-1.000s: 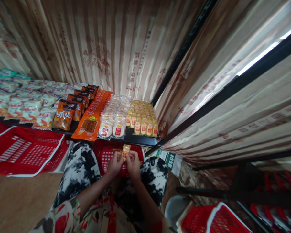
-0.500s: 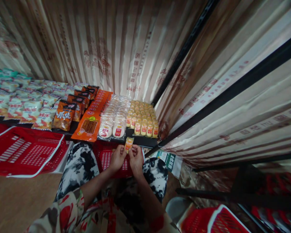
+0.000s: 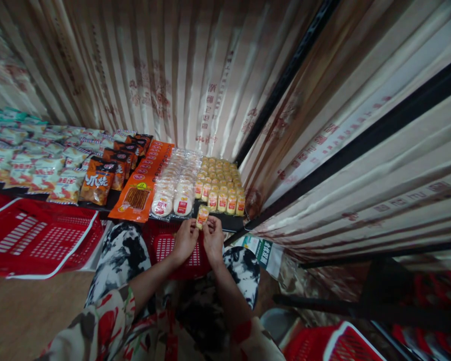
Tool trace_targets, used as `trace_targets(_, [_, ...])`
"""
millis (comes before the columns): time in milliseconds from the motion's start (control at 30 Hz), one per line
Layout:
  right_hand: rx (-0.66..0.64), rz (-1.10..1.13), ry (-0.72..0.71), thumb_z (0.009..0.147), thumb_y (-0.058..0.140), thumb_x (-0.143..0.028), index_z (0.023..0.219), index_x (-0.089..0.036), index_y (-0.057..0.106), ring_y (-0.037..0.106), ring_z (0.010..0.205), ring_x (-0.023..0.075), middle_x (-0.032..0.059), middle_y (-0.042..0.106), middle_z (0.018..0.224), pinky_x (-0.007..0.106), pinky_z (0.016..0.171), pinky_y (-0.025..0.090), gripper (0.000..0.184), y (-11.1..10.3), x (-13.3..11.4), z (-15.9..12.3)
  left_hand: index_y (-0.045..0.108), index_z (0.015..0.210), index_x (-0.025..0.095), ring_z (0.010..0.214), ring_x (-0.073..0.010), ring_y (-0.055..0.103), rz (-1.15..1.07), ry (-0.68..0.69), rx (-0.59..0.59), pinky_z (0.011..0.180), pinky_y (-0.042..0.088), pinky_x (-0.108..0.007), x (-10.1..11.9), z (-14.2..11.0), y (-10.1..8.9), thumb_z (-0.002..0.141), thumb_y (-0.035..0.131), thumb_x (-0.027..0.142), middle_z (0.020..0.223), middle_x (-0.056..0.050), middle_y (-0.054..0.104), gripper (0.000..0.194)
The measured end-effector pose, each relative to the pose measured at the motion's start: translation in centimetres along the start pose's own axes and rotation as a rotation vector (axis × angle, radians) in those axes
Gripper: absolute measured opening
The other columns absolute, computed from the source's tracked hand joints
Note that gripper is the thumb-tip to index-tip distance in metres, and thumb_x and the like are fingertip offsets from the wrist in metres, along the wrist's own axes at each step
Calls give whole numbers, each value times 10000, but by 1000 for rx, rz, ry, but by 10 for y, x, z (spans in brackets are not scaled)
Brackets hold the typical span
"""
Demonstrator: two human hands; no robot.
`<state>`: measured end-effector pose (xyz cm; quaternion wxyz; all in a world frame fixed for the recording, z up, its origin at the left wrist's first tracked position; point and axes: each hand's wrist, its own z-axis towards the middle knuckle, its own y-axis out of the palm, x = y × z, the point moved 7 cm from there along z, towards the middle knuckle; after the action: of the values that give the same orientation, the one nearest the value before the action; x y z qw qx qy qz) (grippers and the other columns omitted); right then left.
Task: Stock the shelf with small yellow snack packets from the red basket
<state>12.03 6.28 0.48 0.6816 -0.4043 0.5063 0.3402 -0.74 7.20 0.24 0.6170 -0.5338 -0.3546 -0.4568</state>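
Between the fingertips of both hands is a small yellow snack packet [image 3: 202, 217] with a red and white label. My left hand [image 3: 186, 239] pinches its left lower side, and my right hand [image 3: 213, 239] pinches the right. The packet is upright, just in front of the black shelf's edge [image 3: 231, 222]. Behind it stand rows of matching yellow packets [image 3: 222, 189], with a gap in the front row at the left. White round rice crackers [image 3: 183, 200] in clear wrap lie to the left of these rows.
A long orange snack bag [image 3: 139, 188], brown-orange bags [image 3: 97, 180] and several white bags [image 3: 65, 185] line the shelf leftward. Red baskets stand below [image 3: 41, 235], between my knees [image 3: 165, 246] and at lower right [image 3: 323, 343]. Black poles [image 3: 285, 200] cross the pleated curtain [image 3: 135, 75].
Both hands have lifted the yellow packet slightly up and forward, toward the shelf edge. It stays pinched between them, its tilt slightly different.
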Motion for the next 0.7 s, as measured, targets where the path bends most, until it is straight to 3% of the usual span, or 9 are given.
trace_targets(133, [16,-14,-24,794,527,-342,986,-197,519,621,850,158,61,638,979,300,776,502,240,1,3,9,515,1072,159,866,-157,584,116,67,7,836,495,-341,10,3,-1,808,433,85,1011,-71,571,286])
trace_targets(400, [50,-77,-100,793,519,-320,1018,-194,529,610,858,173,71,637,980,324,789,496,258,3,1,30,543,1119,140,1144,-215,474,367,337,-13,1013,408,-397,37,10,5,792,418,53,1170,-122,523,361])
trace_targets(700, [42,-130,-149,796,496,-296,1008,-192,554,611,840,170,62,655,962,325,807,481,244,7,4,46,507,1201,124,1239,-240,415,447,350,-60,1039,389,-427,33,18,17,797,416,70,1272,-147,482,418])
